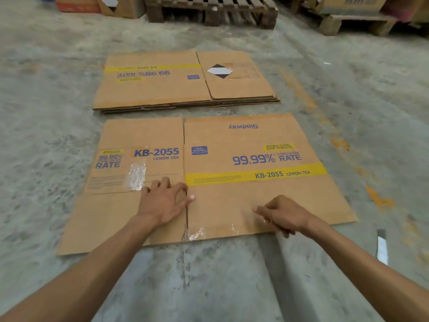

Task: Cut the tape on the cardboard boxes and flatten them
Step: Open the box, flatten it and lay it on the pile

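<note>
Flattened stack (185, 82) beyond box (232, 194), pallet (211, 10) behind

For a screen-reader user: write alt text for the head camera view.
Two bare hands, left hand and right hand, rest on a flattened cardboard box on a concrete floor. A stack of flattened boxes lies beyond it, with wooden pallets farther back.

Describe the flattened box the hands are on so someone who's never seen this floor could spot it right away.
On the concrete floor, in front of the wooden pallets, lie two lots of flat cardboard. The near box is the single sheet under the left hand and right hand. Unlike the stack behind it, its "KB-2055 LEMON TEA" print reads upright and it carries clear tape scraps.
</note>
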Available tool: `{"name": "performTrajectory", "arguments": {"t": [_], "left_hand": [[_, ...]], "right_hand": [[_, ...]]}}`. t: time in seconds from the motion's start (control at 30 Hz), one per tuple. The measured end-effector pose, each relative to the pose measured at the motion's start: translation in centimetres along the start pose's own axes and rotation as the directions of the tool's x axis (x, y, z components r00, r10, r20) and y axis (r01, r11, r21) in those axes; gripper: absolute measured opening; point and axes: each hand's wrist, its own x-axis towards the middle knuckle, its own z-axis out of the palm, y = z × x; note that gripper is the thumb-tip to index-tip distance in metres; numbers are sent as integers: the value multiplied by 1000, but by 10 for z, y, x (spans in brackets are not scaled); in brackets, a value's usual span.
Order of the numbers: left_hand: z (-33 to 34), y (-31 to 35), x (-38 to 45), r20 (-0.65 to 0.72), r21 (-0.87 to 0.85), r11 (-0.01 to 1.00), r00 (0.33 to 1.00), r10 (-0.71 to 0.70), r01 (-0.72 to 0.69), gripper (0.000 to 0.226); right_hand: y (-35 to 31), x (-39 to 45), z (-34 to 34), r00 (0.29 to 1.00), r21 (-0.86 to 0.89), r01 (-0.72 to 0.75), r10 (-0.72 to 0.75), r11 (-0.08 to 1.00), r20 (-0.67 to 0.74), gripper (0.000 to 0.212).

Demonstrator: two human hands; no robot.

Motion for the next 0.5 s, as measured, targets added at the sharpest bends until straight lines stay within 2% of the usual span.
{"name": "performTrajectory", "arguments": {"t": [0.03, 0.07, 0.13, 0.17, 0.2, 0.27, 0.33, 0.4, 0.5], "left_hand": [[-3, -1, 7, -36, -26, 1000, 999, -4, 3, 63], [-7, -2, 15, -85, -64, 998, 996, -16, 11, 65], [-16, -2, 30, -219, -138, 990, 975, -45, 14, 71], [-16, -3, 37, -262, -161, 987, 963, -66, 23, 72], [-12, -6, 40, -258, -174, 984, 963, -82, 37, 72], [13, -10, 36, -164, -149, 986, 982, -98, 74, 76], [43, -15, 23, -133, -117, 989, 985, -108, 92, 76], [54, -18, 22, -159, -117, 987, 979, -125, 107, 68], [45, -18, 31, -179, -107, 989, 976, -121, 103, 70]], "right_hand": [[0, 10, -3, 987, -47, 69, -75, 996, -143, 46], [-1, 20, -8, 943, -77, 135, -152, 988, -295, 40], [-8, 38, -15, 783, -111, 286, -299, 952, -546, 28], [-10, 48, -15, 711, -180, 317, -359, 931, -605, 33], [-7, 57, -12, 701, -261, 287, -388, 922, -599, 45], [7, 74, 5, 812, -428, 145, -354, 892, -463, 64], [29, 83, 33, 901, -531, 74, -285, 844, -327, 68], [41, 91, 45, 915, -561, 38, -254, 827, -313, 67], [34, 94, 28, 916, -584, 81, -291, 808, -275, 69]]}}
